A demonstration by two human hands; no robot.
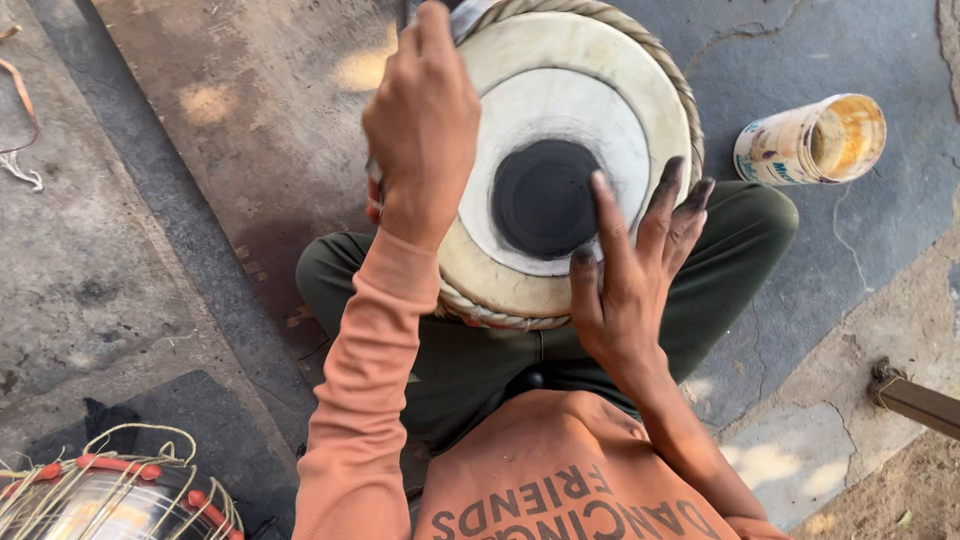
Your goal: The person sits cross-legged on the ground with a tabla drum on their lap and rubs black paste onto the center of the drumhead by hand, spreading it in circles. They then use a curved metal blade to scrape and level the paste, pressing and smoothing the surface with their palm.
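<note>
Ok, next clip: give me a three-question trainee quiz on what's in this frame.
1. True or false: the right hand rests its fingertips on the black centre patch of the drum.
2. Which hand is closed around a tool at the drum's rim? A) left hand B) right hand C) neither
3. What lies on its side on the ground past the person's knee, at the upper right?

Key
1. True; the fingertips are blackened too.
2. A; only a sliver of the tool shows, so its kind can't be told.
3. An open tin can with a yellowish inside.
</note>
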